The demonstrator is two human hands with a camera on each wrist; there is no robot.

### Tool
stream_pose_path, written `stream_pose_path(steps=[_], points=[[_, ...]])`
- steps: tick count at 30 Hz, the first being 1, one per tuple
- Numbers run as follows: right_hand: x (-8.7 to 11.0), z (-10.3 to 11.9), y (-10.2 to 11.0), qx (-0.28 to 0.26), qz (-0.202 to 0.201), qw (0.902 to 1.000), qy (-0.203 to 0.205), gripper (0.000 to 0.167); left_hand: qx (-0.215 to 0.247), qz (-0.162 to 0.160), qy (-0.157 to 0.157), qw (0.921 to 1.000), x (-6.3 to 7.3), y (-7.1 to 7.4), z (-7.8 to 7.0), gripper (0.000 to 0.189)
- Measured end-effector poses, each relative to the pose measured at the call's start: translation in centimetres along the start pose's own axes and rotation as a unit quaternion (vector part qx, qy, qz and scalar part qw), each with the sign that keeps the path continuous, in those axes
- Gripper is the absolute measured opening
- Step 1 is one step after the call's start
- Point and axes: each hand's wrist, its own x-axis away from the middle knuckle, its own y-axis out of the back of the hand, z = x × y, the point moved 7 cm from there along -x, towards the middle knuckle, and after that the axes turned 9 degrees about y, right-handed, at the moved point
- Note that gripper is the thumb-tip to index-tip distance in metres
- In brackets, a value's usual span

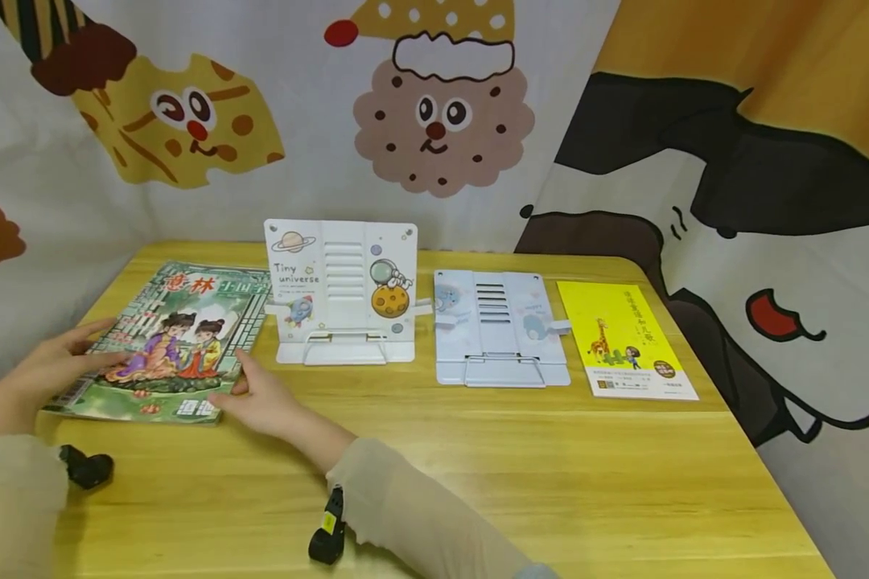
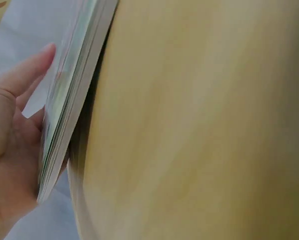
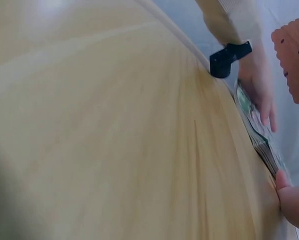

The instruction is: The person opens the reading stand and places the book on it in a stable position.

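A green illustrated magazine [image 1: 181, 322] with two cartoon figures on its cover lies at the left of the table. My left hand [image 1: 54, 362] grips its left edge, thumb over the cover; the other fingers are partly hidden. In the left wrist view, the page edges of the magazine [image 2: 72, 110] show beside the left hand [image 2: 12, 130], with a dark gap under them. At the lower right corner, my right hand [image 1: 264, 398] holds the magazine between thumb and fingers. The right wrist view catches only part of the right hand [image 3: 295, 202] against the magazine's edge.
A white "Tiny universe" book stand [image 1: 343, 281] stands upright right of the magazine. Beside it is a pale blue book stand [image 1: 500, 322], leaning lower. A yellow-covered book [image 1: 623, 338] lies at the right of the wooden table [image 1: 478, 474]. A cartoon-printed curtain [image 1: 304, 121] hangs behind.
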Motion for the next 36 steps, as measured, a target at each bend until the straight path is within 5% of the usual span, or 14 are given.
stream_pose_path(steps=[11,20,26,29,36], points=[[0.2,0.2,-0.5,-0.023,-0.011,0.9996,-0.006,0.077,0.06,-0.02,-0.004,0.998,1.1,-0.8,0.4,0.087],[0.8,1.0,-0.8,0.02,-0.008,0.9997,0.006,0.074,0.156,-0.107,0.01,0.9819,3.1,-0.9,1.7,0.077],[0.8,1.0,-0.8,-0.026,-0.006,0.9996,0.002,0.073,0.179,-0.159,0.01,0.9707,5.3,-0.7,2.0,0.071],[0.7,0.5,-0.7,-0.064,-0.003,0.9979,-0.01,0.072,0.203,-0.177,-0.021,0.9629,6.3,-0.3,1.5,0.069],[0.3,0.1,-0.6,-0.075,0.011,0.9969,-0.022,0.074,0.287,-0.211,-0.142,0.9234,8.4,0.6,-0.6,0.069]])
